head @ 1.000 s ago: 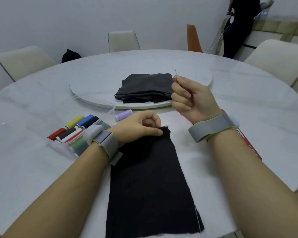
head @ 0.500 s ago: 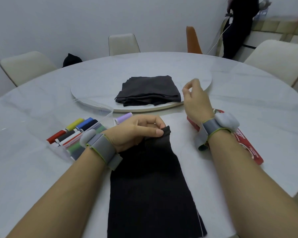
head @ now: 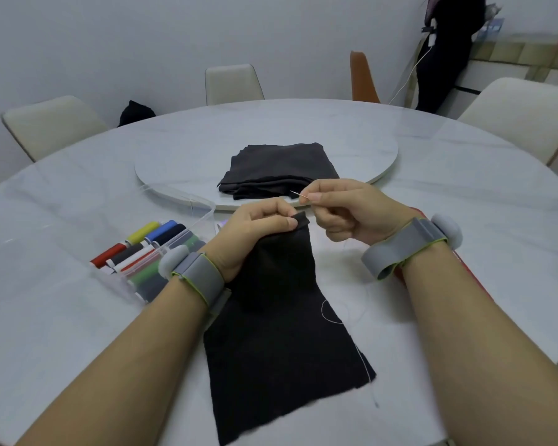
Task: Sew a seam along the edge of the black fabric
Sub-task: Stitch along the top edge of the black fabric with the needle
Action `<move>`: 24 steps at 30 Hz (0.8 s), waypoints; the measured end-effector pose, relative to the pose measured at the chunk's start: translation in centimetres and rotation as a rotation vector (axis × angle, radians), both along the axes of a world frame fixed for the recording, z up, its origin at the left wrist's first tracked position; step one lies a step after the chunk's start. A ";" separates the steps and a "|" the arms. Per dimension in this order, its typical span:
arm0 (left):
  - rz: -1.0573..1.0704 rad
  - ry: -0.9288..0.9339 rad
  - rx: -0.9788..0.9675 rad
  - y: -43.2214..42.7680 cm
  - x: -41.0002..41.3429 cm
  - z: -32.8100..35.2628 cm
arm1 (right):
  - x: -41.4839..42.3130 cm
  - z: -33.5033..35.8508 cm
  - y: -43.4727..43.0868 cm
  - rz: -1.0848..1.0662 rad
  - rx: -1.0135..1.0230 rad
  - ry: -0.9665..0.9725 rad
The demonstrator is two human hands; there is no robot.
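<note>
One flat black cloth strip point(head: 281, 333); left hand point(head: 255, 233) pinches its top corner. Right hand point(head: 345, 210) pinches one thin silver needle point(head: 298, 194).

The black fabric point(head: 281, 342) is a long, plain strip with raw edges. It lies mostly flat on the table and runs away from the person. Its far end is lifted, and the left hand point(head: 255, 233) pinches the top right corner between thumb and fingers. The needle point(head: 298, 194) is thin and silvery. The fingertips of the right hand point(head: 345, 210) pinch it just beside that raised corner, with its free end pointing up and left. A pale thread point(head: 327, 312) loops over the fabric's right edge and trails toward the near corner.
</note>
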State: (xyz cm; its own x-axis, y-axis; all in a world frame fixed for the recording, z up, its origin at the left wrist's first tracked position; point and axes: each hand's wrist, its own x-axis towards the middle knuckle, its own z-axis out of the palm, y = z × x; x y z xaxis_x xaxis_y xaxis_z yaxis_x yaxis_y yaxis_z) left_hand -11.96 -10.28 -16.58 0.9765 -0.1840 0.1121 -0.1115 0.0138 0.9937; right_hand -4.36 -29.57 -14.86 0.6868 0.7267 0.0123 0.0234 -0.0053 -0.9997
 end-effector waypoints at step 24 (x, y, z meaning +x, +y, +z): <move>0.193 -0.089 -0.102 -0.7 -0.1 0.1 | 0.7 -0.8 -0.2 0.123 -0.023 -0.086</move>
State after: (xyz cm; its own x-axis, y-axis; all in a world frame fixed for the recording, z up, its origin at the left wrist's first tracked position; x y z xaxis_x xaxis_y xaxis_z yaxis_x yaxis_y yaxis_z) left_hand -12.02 -11.00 -16.44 0.9779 0.0215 0.2080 -0.2091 0.0837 0.9743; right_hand -3.71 -29.81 -15.65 0.5897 0.8061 0.0492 0.1104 -0.0201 -0.9937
